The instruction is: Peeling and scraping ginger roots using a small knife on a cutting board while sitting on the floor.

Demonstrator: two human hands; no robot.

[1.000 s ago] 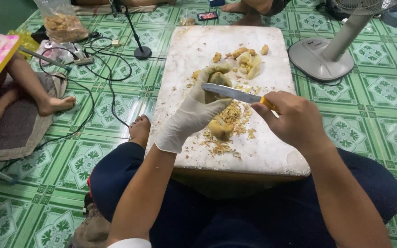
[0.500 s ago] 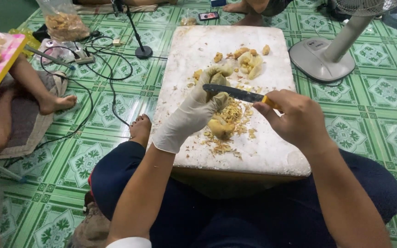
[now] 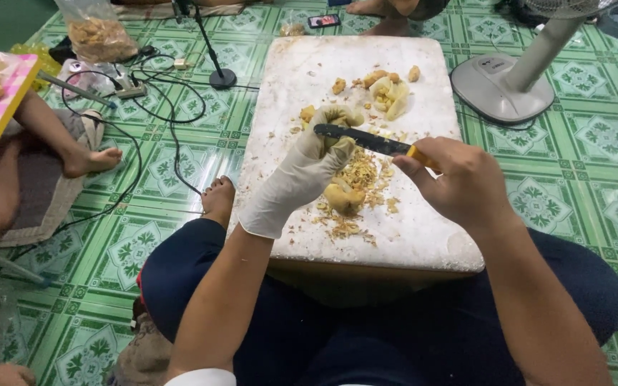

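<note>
Left hand (image 3: 302, 175), gloved, grips pale fruit piece (image 3: 342, 116); right hand (image 3: 466, 182) closed on knife (image 3: 366, 141). Blade touches gloved fingers: slip risks cut. Scraps (image 3: 355, 175) crowd board (image 3: 366, 78).

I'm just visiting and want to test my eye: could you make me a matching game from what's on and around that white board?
Things:
1. knife
2. left hand
3. fan base
4. peeled pieces

Descriptions:
A. on the green floor tiles, right of the board
B. piled at the board's far end
C. wears a white glove
D. yellow handle in the bare right hand

Pairs: 1-D, 2-C, 3-A, 4-B
</note>
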